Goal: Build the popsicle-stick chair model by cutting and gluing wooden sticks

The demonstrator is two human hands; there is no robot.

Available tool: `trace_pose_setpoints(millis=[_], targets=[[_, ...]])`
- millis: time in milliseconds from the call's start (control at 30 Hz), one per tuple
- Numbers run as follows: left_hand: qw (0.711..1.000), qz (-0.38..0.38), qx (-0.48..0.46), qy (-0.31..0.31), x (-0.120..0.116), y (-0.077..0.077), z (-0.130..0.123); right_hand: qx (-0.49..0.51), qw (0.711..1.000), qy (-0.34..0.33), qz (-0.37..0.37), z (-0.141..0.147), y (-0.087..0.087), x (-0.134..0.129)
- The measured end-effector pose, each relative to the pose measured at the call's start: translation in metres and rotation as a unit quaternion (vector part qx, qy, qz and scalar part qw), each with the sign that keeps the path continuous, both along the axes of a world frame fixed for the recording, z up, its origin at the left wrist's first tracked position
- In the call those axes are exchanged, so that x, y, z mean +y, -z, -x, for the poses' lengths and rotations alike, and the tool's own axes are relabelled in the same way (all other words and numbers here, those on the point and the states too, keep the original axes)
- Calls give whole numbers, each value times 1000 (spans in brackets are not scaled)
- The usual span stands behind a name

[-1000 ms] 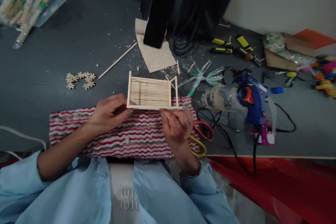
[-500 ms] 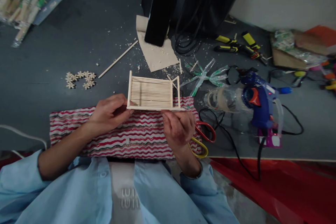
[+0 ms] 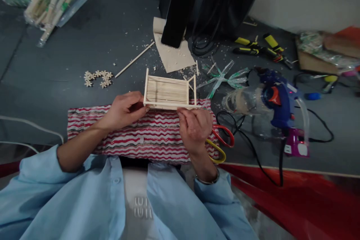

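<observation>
A small frame of pale wooden sticks (image 3: 168,90), with a slatted panel and short posts at its ends, is held between my hands over a red-and-white striped cloth (image 3: 140,138). My left hand (image 3: 128,111) pinches its near left corner between thumb and fingers. Curled fingers of my right hand (image 3: 196,127) grip the near edge toward the right end. Past the frame lies a single loose stick (image 3: 134,60). Small star-shaped wooden pieces (image 3: 98,77) sit in a cluster to the left.
Scissors with red and yellow handles (image 3: 225,135) lie beside my right hand. A blue glue gun (image 3: 281,97) and cables are on the right. Behind are a black phone (image 3: 177,18), crumpled plastic strips (image 3: 222,78) and pliers (image 3: 271,50). Bagged sticks (image 3: 53,3) lie back left.
The camera view has shifted, moving the table items slightly right. The stick frame is tilted a little more, showing more of its near side. Both hands keep their hold.
</observation>
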State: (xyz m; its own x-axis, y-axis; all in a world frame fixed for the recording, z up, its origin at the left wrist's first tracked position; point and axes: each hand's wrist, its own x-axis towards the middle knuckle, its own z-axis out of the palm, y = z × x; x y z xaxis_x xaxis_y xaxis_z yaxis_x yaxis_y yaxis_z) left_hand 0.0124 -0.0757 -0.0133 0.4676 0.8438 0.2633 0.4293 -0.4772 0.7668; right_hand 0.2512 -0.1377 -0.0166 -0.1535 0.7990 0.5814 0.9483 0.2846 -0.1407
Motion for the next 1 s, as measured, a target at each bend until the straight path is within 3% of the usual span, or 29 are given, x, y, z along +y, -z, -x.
trace_pose_setpoints(millis=[800, 1000], targets=[[998, -15, -65, 1, 6, 5, -1, 14, 999, -5, -29, 3, 6, 7], [997, -32, -69, 3, 7, 5, -1, 29, 1000, -10, -1, 1, 7, 7]])
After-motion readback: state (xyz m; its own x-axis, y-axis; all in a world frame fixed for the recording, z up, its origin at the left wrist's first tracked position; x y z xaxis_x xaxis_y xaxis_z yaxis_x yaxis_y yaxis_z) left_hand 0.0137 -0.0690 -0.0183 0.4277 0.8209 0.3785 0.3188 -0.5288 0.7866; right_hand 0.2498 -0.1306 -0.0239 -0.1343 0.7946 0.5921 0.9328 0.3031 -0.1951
